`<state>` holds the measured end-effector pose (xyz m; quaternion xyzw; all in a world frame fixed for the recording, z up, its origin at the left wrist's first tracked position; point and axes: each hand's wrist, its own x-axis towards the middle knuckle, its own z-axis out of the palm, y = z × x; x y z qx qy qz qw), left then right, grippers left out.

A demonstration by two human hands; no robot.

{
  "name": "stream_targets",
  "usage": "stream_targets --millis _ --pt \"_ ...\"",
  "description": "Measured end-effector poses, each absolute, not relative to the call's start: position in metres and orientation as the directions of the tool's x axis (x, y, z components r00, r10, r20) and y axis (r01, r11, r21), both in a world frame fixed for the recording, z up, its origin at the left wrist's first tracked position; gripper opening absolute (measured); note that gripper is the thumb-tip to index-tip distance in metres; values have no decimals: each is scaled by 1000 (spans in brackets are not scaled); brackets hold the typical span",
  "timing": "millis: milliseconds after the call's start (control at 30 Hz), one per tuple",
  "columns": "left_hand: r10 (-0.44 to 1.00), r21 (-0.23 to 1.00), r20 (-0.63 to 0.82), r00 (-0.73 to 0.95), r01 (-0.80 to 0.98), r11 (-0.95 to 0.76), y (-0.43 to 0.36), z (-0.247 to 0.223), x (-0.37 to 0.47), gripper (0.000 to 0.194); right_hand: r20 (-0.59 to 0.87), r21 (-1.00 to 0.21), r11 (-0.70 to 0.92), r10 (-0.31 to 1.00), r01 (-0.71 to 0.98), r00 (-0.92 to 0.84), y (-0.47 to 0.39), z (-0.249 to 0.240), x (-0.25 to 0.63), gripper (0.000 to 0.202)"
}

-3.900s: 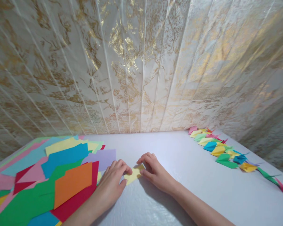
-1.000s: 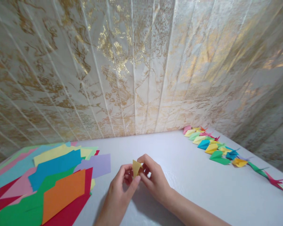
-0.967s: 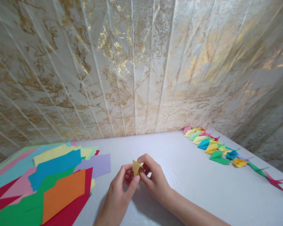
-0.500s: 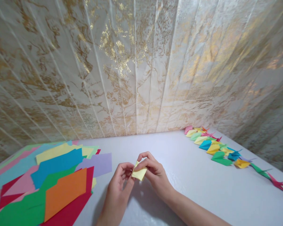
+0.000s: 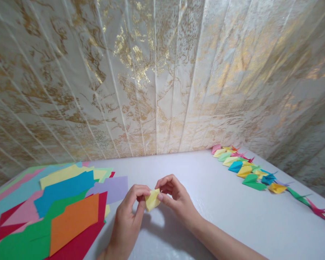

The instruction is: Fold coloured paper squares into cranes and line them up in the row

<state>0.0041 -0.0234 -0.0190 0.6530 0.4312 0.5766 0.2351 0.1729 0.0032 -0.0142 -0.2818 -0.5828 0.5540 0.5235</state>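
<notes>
A small folded piece of pale yellow paper [image 5: 152,200] is held up between both hands, above the white table. My left hand [image 5: 131,209] pinches its left edge with fingers and thumb. On the other side, my right hand [image 5: 178,199] grips the right edge near the top corner, its thumb in front and the fingers curled behind. The paper is tilted, and its back side is hidden from view.
Many coloured paper sheets, an orange one [image 5: 74,224] on top, cover the left of the table [image 5: 222,220]. Folded paper figures, including a green one [image 5: 254,182], line the right edge. A gold-patterned curtain [image 5: 157,79] hangs behind.
The yellow paper has shifted slightly left and turned. My left hand has moved left with it, and my right hand's fingers have shifted from its front face to its right edge.
</notes>
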Motion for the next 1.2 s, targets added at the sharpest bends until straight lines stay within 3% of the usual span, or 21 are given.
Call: stream_targets --millis 133,267,367,467,567,700,800,867,1033,1200 --pt "812 768 584 12 318 -556 -24 -17 5 18 266 -957 214 919 -198 -292 4 -18 172 25" --pt "820 786 570 -54 329 -524 -29 -18 6 11 293 -945 244 925 -216 -240 7 -17 174 23" --pt "892 874 437 -113 287 -392 -33 -17 8 8 273 -939 221 945 -263 -178 11 -17 176 23" --pt "966 950 253 -49 200 -239 -35 -13 12 26 245 -935 189 956 -300 -163 13 -19 175 25" --pt "981 970 192 -10 156 -188 -34 -9 15 38 243 -943 178 945 -282 -219 11 -23 172 23" --pt "987 978 153 -42 147 -145 -30 -11 14 46 350 -934 326 915 -145 -200 7 -23 173 13" --pt "989 983 126 -71 141 -115 -27 -16 11 49 516 -837 541 830 83 -215 5 -18 177 3" --pt "990 985 115 -77 141 -103 -26 -17 11 49 555 -769 610 786 192 -272 3 -15 179 7" --pt "993 987 96 -71 135 -85 -26 -15 12 47 524 -742 623 769 246 -365 -4 -11 177 11" --pt "997 993 53 -65 111 -46 -27 -14 12 50 462 -778 559 819 289 -341 -6 -9 172 9"
